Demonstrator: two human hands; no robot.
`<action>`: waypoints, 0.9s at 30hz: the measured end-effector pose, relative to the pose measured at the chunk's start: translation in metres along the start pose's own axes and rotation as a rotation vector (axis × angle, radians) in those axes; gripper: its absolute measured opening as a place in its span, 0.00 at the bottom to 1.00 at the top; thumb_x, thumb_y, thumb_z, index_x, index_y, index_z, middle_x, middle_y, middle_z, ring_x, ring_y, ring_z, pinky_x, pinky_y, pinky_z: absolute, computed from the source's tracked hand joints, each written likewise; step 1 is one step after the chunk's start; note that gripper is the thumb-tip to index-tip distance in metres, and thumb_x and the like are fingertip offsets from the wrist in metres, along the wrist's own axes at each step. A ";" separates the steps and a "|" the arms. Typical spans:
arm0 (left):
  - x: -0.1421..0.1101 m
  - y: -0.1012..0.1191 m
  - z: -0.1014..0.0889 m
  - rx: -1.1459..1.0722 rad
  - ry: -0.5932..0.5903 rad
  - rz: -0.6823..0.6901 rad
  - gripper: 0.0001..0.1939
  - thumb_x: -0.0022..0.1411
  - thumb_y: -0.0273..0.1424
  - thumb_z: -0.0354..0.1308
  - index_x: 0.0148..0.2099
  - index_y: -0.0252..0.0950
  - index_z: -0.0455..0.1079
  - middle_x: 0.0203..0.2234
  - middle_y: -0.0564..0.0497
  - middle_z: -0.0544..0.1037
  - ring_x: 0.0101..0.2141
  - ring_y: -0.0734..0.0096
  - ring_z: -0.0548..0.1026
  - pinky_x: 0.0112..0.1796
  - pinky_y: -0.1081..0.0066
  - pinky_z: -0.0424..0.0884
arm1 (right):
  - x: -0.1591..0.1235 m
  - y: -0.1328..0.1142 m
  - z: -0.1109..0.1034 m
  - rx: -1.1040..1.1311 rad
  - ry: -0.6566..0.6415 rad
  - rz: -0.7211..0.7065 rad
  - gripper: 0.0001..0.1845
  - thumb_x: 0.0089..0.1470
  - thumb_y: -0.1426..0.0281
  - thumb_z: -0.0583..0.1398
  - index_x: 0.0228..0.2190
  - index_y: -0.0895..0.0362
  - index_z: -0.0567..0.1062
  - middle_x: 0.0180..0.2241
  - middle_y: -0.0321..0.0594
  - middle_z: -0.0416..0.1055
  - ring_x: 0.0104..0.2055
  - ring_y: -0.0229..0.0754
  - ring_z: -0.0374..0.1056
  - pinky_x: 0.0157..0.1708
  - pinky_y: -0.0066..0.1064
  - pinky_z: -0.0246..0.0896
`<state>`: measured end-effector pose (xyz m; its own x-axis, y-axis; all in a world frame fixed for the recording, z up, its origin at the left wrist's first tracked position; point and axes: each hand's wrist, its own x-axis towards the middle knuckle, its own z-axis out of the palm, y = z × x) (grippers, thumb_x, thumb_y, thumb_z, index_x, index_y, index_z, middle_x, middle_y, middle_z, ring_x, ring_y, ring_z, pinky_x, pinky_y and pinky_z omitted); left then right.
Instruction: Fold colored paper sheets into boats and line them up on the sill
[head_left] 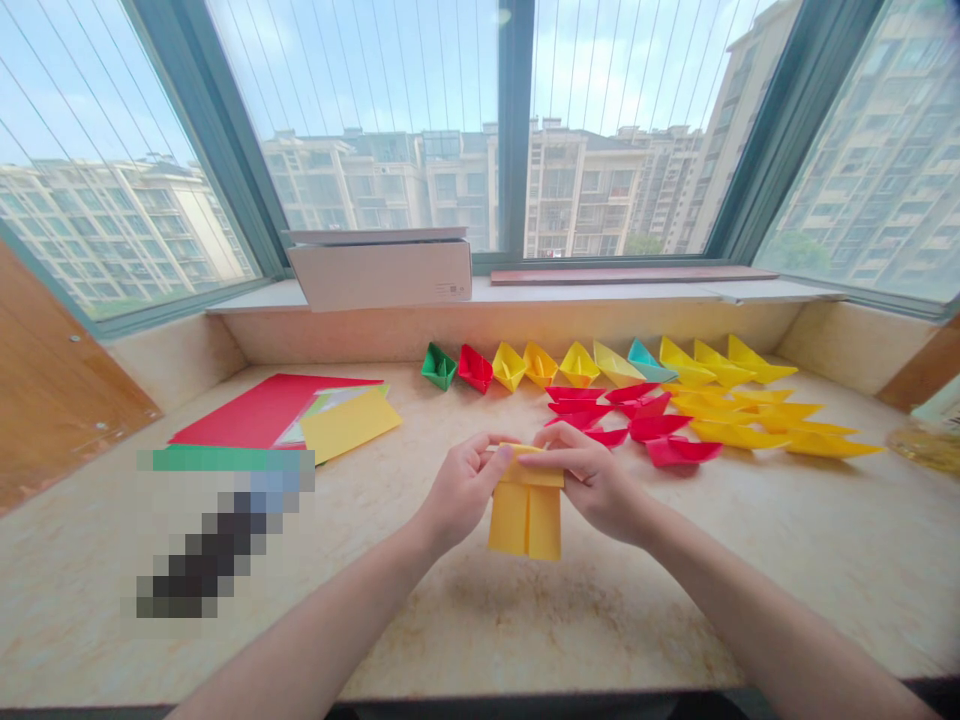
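Between my two hands is a folded piece of yellow paper (525, 520), held up above the counter. Its lower part shows two panels meeting at a seam down the middle, and a flap lies across its top. My left hand (466, 485) pinches the top left corner, thumb on the front. On the other side my right hand (592, 475) grips the top right, its fingers lying over the folded flap. Beyond the hands, red paper boats (660, 427) stand closest to the right hand.
A row of paper boats, from a green boat (439, 368) to yellow boats (754, 360), lines the back. More yellow boats (832, 443) sit at right. Sheets of red paper (262, 410) and yellow paper (352, 422) lie left, near a blurred dark object (217, 545). A white box (382, 275) rests on the sill.
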<state>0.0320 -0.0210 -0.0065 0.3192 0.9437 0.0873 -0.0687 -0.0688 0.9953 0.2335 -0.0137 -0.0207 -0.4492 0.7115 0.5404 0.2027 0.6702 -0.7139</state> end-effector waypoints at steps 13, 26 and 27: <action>0.001 -0.003 0.000 -0.005 0.012 0.047 0.18 0.63 0.43 0.61 0.43 0.31 0.74 0.36 0.44 0.82 0.35 0.63 0.79 0.37 0.69 0.72 | -0.003 -0.001 0.001 0.010 0.017 -0.110 0.29 0.58 0.82 0.53 0.49 0.40 0.77 0.42 0.40 0.64 0.44 0.42 0.66 0.39 0.35 0.68; -0.004 0.004 0.002 0.071 0.042 0.123 0.19 0.62 0.44 0.60 0.37 0.30 0.76 0.27 0.49 0.79 0.28 0.71 0.74 0.30 0.75 0.67 | -0.004 -0.005 0.002 0.070 0.024 -0.112 0.29 0.58 0.83 0.53 0.49 0.40 0.78 0.42 0.40 0.65 0.44 0.42 0.66 0.39 0.33 0.67; -0.004 0.004 0.002 0.072 0.036 0.135 0.19 0.63 0.44 0.59 0.38 0.30 0.76 0.27 0.49 0.79 0.28 0.71 0.74 0.30 0.75 0.68 | -0.003 -0.005 0.001 0.085 0.032 -0.109 0.28 0.58 0.83 0.53 0.48 0.41 0.78 0.42 0.40 0.65 0.45 0.42 0.66 0.39 0.33 0.67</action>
<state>0.0324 -0.0261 -0.0028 0.2773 0.9352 0.2203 -0.0407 -0.2177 0.9752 0.2329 -0.0200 -0.0193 -0.4362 0.6430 0.6295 0.0797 0.7244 -0.6847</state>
